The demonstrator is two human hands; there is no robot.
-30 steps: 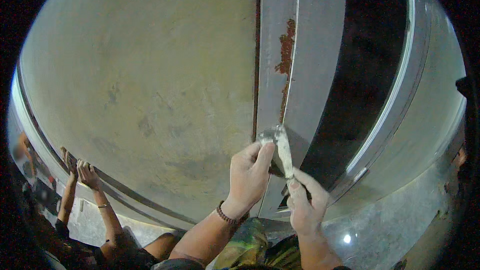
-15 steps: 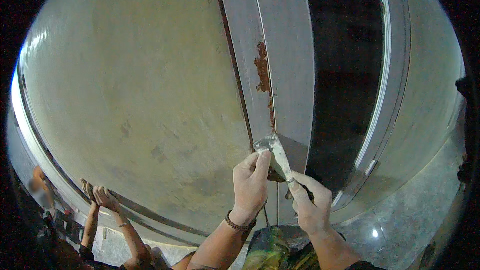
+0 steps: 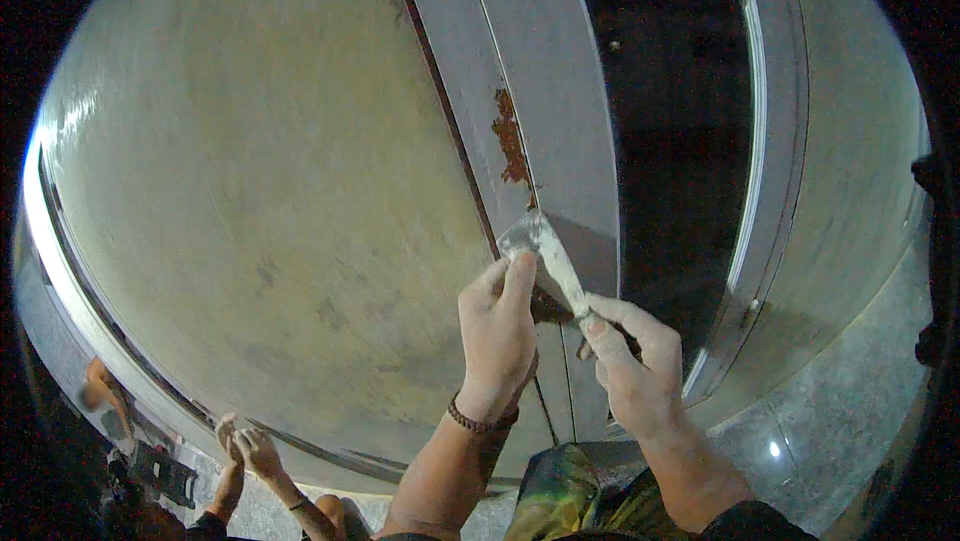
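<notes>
Scraper (image 3: 561, 268), its face smeared pale, slants between both hands over the grey strip (image 3: 565, 91). Left of that strip spreads the broad, blotched yellow-green panel (image 3: 250, 141); on the other side runs a dark band (image 3: 680, 141). The strip looks most at risk: pressed too steeply, the blade's upper corner could score it. Uneven pull from the two sides could twist the thin blade, and dusty skin could let it slide.

The left hand (image 3: 500, 326) rises from the lower edge, thumb on top, fingers pinching the wide end. The right hand (image 3: 635, 366) leans in from lower right, index finger and thumb pinching the narrow end. At lower left, another person's hands (image 3: 258, 451) are near the panel's edge.

Smaller is the rust-brown patch (image 3: 510, 141) above the blade; its ragged border could flake if caught. Thinnest is the seam (image 3: 494, 41) alongside; whether the blade touches it, I cannot tell.
</notes>
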